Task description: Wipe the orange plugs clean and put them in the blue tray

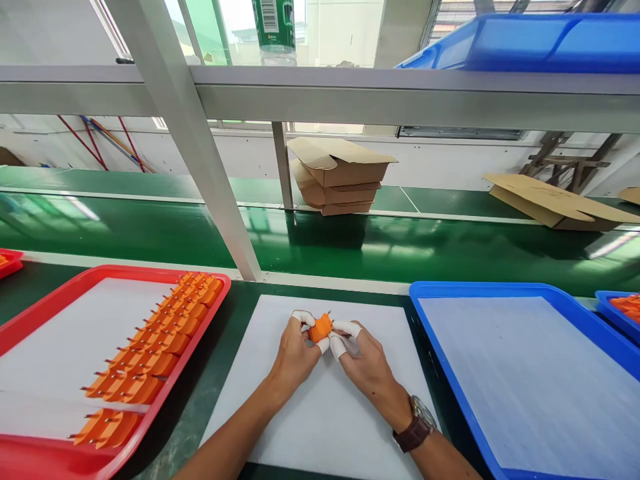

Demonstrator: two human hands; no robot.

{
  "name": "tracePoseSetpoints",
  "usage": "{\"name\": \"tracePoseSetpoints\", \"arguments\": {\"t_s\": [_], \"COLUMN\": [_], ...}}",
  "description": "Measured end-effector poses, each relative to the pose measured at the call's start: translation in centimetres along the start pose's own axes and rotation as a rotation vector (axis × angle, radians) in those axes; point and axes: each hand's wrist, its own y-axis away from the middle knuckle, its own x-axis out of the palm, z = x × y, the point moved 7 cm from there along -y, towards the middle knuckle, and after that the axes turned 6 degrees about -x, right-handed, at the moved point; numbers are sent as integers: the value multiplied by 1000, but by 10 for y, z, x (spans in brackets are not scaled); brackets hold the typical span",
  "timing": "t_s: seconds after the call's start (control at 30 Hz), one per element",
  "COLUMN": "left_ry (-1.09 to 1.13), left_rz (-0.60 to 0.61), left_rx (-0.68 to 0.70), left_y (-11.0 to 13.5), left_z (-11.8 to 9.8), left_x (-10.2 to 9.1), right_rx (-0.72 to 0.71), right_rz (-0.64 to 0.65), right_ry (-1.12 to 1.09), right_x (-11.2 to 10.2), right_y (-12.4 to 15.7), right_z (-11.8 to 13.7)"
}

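A small orange plastic part (321,327) is pinched between both hands above a white mat (320,413). My left hand (295,350) grips it from the left with white finger cots on the fingertips. My right hand (361,357), with finger cots and a brown wristwatch, holds it from the right. A red tray (60,303) at the left carries rows of several matching orange parts (155,347) with metal pins.
A blue tray (500,293) with a white liner lies at the right, and another blue tray with orange parts (625,307) sits at the far right edge. Behind runs a green conveyor belt (350,243) with folded cardboard boxes (337,177). A slanted metal post (200,147) crosses in front.
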Motion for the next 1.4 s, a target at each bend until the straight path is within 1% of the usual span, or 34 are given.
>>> {"name": "tracePoseSetpoints", "arguments": {"t_s": [0.17, 0.37, 0.5, 0.6, 0.7, 0.77, 0.83, 0.9, 0.97, 1.03, 1.13, 1.23, 1.33, 1.4], "left_ry": [61, 81, 100, 116, 129, 150, 177, 209, 251, 295, 334, 333, 321, 316], "left_rz": [-20, -2, 12, 17, 47, 69, 91, 119, 156, 201, 259, 293, 314, 319], "left_rx": [20, 46, 44, 33, 36, 28, 7, -12, -33, -66, -111, -128, -128, -126], "left_y": [-2, -3, -3, -3, -3, -4, -4, -5, -6, -6, -6, -4, -3, -3], "left_z": [-5, -3, -3, -4, -5, -4, -2, -2, -2, -3, -5, -7, -9, -9], "left_x": [-2, -3, -1, -1, 1, 2, 3, 4, 5, 6, 7, 7, 9, 10], "right_rx": [-133, -299, -335, -263, -168, -139, -138, -167, -201, -199, -90, 33, 73, 83], "right_rz": [-47, -15, 28, 12, -52, -93, -101, -84, -62, -67, -133, -182, -187, -166], "right_ry": [68, 30, 63, 91, 65, 26, -13, -50, -74, -74, -66, -111, -183, -217], "right_x": [-11, -4, -2, -7, -13, -15, -13, -10, -7, -7, -13, -19, -20, -18], "right_y": [-5, -4, -3, -6, -7, -7, -6, -6, -5, -6, -9, -12, -14, -14], "right_z": [7, 27, 25, 14, 4, 2, 3, 6, 8, 7, -4, -12, -11, -9]}}
